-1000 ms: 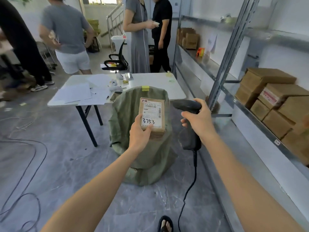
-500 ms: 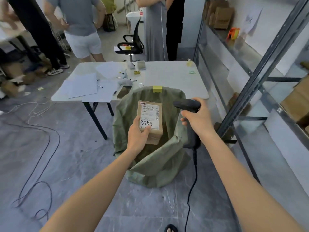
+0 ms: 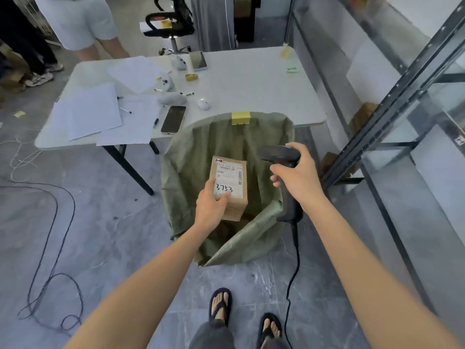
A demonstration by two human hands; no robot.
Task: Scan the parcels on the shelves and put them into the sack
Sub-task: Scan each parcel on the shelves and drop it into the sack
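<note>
Head view: left hand (image 3: 211,205) grips a rectangular cardboard parcel (image 3: 230,182) marked 3753. It is lower than before, over the open woven green sack (image 3: 191,172) at the counter's (image 3: 251,89) near edge. Right hand (image 3: 299,177) clasps a black corded scanner (image 3: 279,153).

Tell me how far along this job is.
Done: a brown white-labelled cardboard parcel is off the metal shelves. In hand: the left hand holds it above the open green woven sack; the right hand grips the black corded scanner. Left: dropping it in; whether it was scanned is unclear.
</note>
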